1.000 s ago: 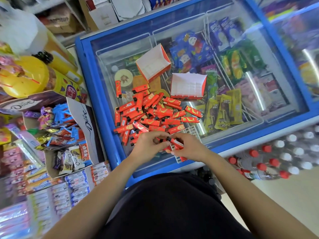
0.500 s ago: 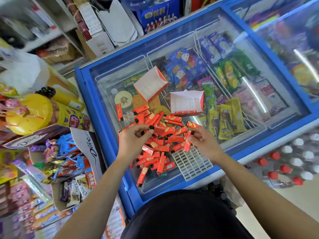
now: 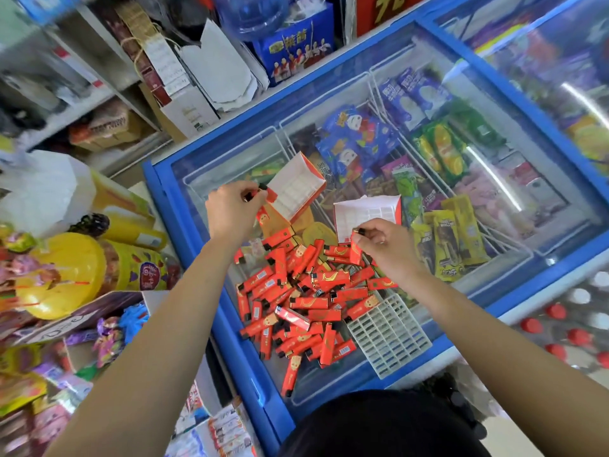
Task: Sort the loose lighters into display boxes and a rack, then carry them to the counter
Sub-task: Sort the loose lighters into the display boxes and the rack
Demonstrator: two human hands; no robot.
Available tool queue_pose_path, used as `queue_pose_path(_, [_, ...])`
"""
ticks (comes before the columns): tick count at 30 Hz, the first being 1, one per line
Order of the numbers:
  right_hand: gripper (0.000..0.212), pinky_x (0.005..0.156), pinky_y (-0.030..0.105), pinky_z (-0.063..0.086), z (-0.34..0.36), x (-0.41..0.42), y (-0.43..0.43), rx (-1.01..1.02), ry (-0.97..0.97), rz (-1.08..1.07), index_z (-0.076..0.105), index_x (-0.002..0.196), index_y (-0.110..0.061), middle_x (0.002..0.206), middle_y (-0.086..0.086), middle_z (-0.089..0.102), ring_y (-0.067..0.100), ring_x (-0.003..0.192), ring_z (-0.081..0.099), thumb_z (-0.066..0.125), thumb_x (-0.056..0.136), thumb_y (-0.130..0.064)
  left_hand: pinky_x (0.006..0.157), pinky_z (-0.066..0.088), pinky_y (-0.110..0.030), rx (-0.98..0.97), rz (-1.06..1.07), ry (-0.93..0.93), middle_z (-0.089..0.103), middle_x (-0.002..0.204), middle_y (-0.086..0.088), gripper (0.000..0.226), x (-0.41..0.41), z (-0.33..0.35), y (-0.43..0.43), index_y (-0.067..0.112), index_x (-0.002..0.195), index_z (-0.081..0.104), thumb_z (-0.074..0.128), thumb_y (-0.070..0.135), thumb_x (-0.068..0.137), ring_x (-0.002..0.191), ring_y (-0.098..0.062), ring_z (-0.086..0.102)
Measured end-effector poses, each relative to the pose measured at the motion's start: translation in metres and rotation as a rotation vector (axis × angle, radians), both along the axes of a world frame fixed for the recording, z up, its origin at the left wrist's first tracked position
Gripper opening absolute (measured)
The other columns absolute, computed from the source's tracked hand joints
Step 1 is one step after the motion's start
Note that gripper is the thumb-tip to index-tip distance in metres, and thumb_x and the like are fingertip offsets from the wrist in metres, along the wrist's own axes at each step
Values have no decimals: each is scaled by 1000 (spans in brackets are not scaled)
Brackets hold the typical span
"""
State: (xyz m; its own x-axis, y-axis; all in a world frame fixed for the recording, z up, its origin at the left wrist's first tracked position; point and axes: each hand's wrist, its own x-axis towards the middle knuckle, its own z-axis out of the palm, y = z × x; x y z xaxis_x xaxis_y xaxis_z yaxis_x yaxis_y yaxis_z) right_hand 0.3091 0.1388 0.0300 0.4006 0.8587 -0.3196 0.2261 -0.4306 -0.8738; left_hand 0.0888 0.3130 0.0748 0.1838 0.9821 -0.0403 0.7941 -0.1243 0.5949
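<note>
the lighters (image 3: 306, 305) are small flat red sticks with black caps, some printed with a gold swirl, some with a cartoon face, some showing a white barcode label; they lie in a loose heap, pointing every way, on the glass lid of a blue freezer (image 3: 230, 341). the left hand (image 3: 232, 209) is beyond the heap's far left edge, fingers curled, pinching one lighter (image 3: 263, 189) by its cap end right at the near corner of the left box (image 3: 296, 188). the right hand (image 3: 385, 245) is over the heap's far right edge, thumb and fingers pinching a second lighter (image 3: 356, 250) held upright, cap up, just in front of the right box (image 3: 365, 212). both boxes are red-orange outside and white inside, tilted open toward the person, and show a white grid of cells; whether any cell holds a lighter cannot be told. a white rack (image 3: 389, 338) of small rectangular cells lies flat at the heap's near right, a few lighters touching or overlapping its left edge, its cells showing dark. under the glass, wire baskets hold coloured ice-cream packets.
</note>
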Motion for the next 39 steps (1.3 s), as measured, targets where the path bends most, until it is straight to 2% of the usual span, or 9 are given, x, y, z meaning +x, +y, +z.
queue_pose_path(6, [9,69,6,46,-7,-5,1,-3,12,28,71,98,-11,87,4,71,-11,71,59,73,89,-13,72,54,-36,-4,-121,271,73,79,-3,17,5,-23,27,19,91,80,65,28,94,76,-25,66])
queue_pose_path(10, [12,72,8,47,-11,-7,-1,-11,-8,48,73,100,-10,88,1,72,-7,75,61,74,89,-15,51,33,-27,-10,-116,354,63,66,-3,25,8,-28,41,14,74,71,59,23,94,65,-23,57])
queue_pose_path(14, [18,78,22,53,-13,-5,1,-4,13,30,73,104,-8,89,2,73,11,84,67,74,89,-19,52,31,-28,-29,-187,478,68,69,-12,23,7,-28,62,8,70,72,58,17,86,63,-29,60])
queue_pose_path(18, [17,74,14,50,-13,-3,4,12,5,20,72,103,-10,85,-5,70,-5,77,62,75,87,-16,48,36,-28,-43,-226,531,68,69,-16,17,10,-25,72,5,69,73,62,12,82,62,-30,61])
queue_pose_path(25, [17,76,15,52,-12,-3,3,22,22,6,72,102,-13,91,0,73,2,80,65,77,86,-16,62,49,-34,-25,-240,506,75,88,-12,16,10,-25,70,11,98,79,68,18,89,82,-31,68])
queue_pose_path(29, [18,70,14,53,-8,-3,0,17,79,-25,71,99,-12,88,-4,73,1,76,67,79,83,-8,84,55,-44,-22,-157,369,74,102,-19,39,0,-33,64,9,126,66,72,17,88,95,-36,69])
queue_pose_path(31, [19,69,14,53,-4,-4,0,23,102,-30,71,97,-11,87,-4,73,0,75,67,80,81,-4,86,54,-42,-50,-142,363,75,99,-15,31,-4,-38,63,12,121,71,70,21,91,93,-33,70])
queue_pose_path(35, [20,73,15,54,-1,-4,1,44,102,-23,72,94,-13,84,-10,72,0,74,67,81,80,-5,69,48,-29,-106,-116,254,75,87,-8,18,-6,-40,58,14,105,78,67,22,93,78,-26,70])
queue_pose_path(39, [19,73,16,54,3,-2,10,73,98,-46,72,97,-12,88,-6,74,8,79,70,80,81,-6,62,46,-35,-118,-202,229,59,63,-3,28,-2,-47,48,19,64,63,63,19,92,65,-23,56])
